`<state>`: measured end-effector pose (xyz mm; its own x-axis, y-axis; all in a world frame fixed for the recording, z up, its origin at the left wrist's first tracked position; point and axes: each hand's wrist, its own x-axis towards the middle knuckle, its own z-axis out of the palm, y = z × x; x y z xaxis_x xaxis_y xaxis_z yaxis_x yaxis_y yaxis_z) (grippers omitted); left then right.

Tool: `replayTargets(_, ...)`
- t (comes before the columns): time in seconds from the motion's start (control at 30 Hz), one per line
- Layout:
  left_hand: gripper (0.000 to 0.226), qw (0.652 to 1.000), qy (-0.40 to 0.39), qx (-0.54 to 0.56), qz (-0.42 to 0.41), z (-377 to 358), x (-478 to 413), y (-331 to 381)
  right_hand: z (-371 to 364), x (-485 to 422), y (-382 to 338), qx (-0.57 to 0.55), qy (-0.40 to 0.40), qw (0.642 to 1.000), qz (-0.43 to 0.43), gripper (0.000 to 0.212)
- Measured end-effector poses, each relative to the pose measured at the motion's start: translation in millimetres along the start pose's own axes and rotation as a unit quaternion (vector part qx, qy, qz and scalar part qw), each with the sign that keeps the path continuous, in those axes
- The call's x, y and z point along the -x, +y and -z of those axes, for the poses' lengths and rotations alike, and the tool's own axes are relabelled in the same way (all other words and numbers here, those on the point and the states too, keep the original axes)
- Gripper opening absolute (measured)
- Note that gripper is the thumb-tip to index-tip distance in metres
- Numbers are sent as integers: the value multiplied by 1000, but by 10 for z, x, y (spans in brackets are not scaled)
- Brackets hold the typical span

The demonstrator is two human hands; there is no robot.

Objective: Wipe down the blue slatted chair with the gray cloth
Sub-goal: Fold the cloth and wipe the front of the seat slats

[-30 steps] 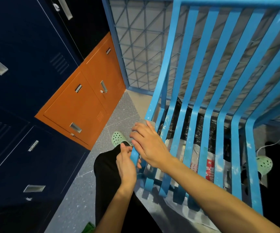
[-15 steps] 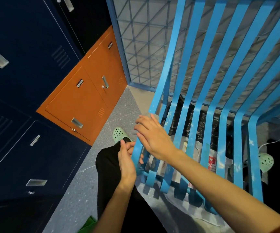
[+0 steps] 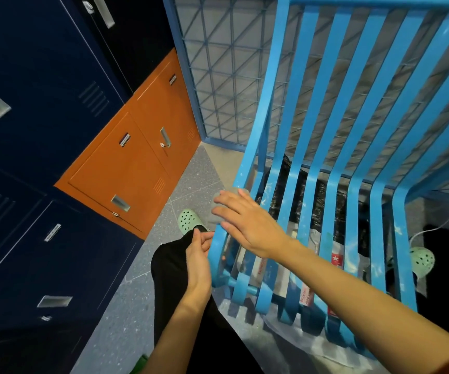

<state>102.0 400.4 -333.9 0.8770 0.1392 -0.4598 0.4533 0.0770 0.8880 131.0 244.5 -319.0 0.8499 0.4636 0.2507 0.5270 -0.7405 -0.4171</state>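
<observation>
Right hand [image 3: 247,225], fingers [image 3: 226,213] flat, has pushed gray cloth [image 3: 228,192] up chair [image 3: 312,76]; left hand [image 3: 199,257] loosely curled

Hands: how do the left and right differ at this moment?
The right hand lies flat, fingers straight, on the gray cloth; the left hand has curled fingers and no cloth. The right hand is on top of the end slat of the chair; the left hand sits lower, beside that slat's front curve; whether it grips it is unclear. Both are bare, at the same seat corner.
</observation>
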Motion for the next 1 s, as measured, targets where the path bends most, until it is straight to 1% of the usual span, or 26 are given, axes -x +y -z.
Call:
replayTargets(0.03,51,999,9,-37,-25,-7,-8,2,-16,-4,-36,-7,12,1000,-16,33)
replayTargets(0.1,48,995,14,-75,-66,-9,-45,1,-70,21,-166,-27,38,998,-53,33)
replayTargets(0.17,43,993,21,-81,-79,-12,-89,40,-133,84,-309,-40,51,995,-74,34)
replayTargets(0.23,36,995,30,-57,-83,-26,-122,113,-167,162,-416,-33,42,996,-67,36)
replayTargets(0.3,37,997,28,-27,-67,-30,-186,163,-193,241,-488,-5,22,999,-40,38)
replayTargets(0.43,43,997,20,78,-7,46,-273,193,-288,368,-565,68,-37,996,43,42)
replayTargets(0.53,39,995,17,98,7,155,-271,184,-273,403,-493,106,-60,987,106,42)
replayTargets(0.63,31,996,12,90,4,204,-243,221,-165,305,-357,85,-59,986,132,37)
replayTargets(0.73,22,998,3,65,-19,173,-205,289,-114,165,-208,41,-31,996,76,38)
replayTargets(0.83,23,998,-26,41,-39,103,-168,339,-26,32,-23,7,-2,1000,8,35)
replayTargets(0.93,22,998,-32,18,-43,20,-189,337,13,-43,32,-13,23,999,-33,32)
replayTargets(1.0,21,998,-31,-1,-49,-32,-193,342,-50,-23,-45,-34,41,997,-63,33)
